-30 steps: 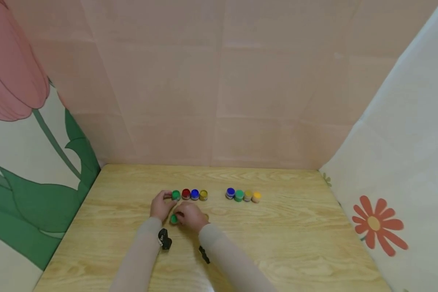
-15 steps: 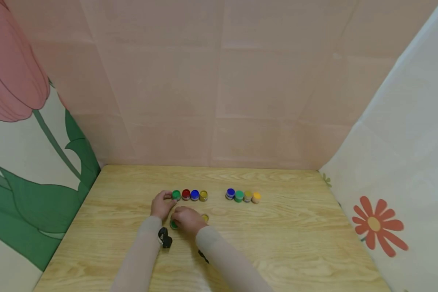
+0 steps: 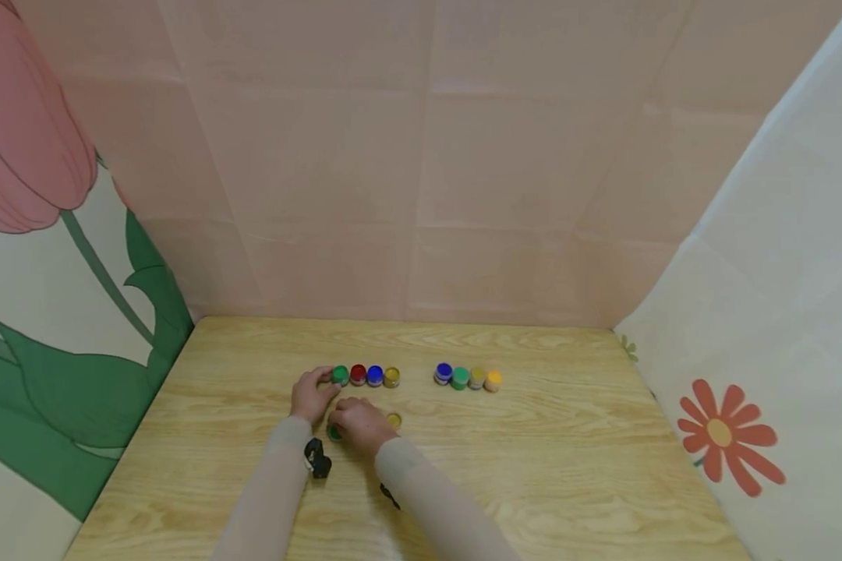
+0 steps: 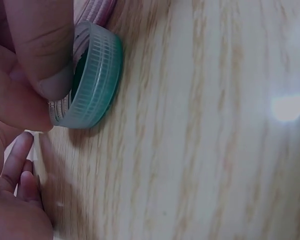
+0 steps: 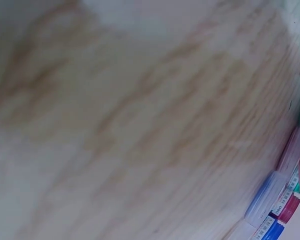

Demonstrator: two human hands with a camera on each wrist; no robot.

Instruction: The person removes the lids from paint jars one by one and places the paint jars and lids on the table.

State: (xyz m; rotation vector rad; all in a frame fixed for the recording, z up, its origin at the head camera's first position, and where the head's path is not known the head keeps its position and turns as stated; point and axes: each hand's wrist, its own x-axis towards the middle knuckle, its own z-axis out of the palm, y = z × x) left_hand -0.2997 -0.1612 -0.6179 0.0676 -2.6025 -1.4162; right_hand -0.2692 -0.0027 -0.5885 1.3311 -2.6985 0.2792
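On the left of the table my left hand (image 3: 312, 396) grips a small green paint jar (image 3: 340, 375) between thumb and fingers. The jar is the left end of a row with red (image 3: 359, 375), blue (image 3: 375, 375) and yellow (image 3: 391, 377) jars. Just in front, my right hand (image 3: 363, 425) pinches the rim of a green screw lid (image 3: 334, 432), fingers curled. In the left wrist view, that translucent lid (image 4: 97, 77) sits low at the table, hollow side up, fingertips at its rim. Most of the lid is hidden by the right hand in the head view.
A yellow lid (image 3: 394, 420) lies right of the right hand. Red (image 5: 292, 150) and blue (image 5: 267, 197) lids line up in the right wrist view. Capped blue (image 3: 443, 373), green (image 3: 460, 378), tan (image 3: 477, 378) and orange (image 3: 493, 380) jars stand further right.
My right hand has lowered the green lid from a raised, tilted position and shifted slightly left and nearer me, uncovering the yellow lid. The left hand stays at the green jar.
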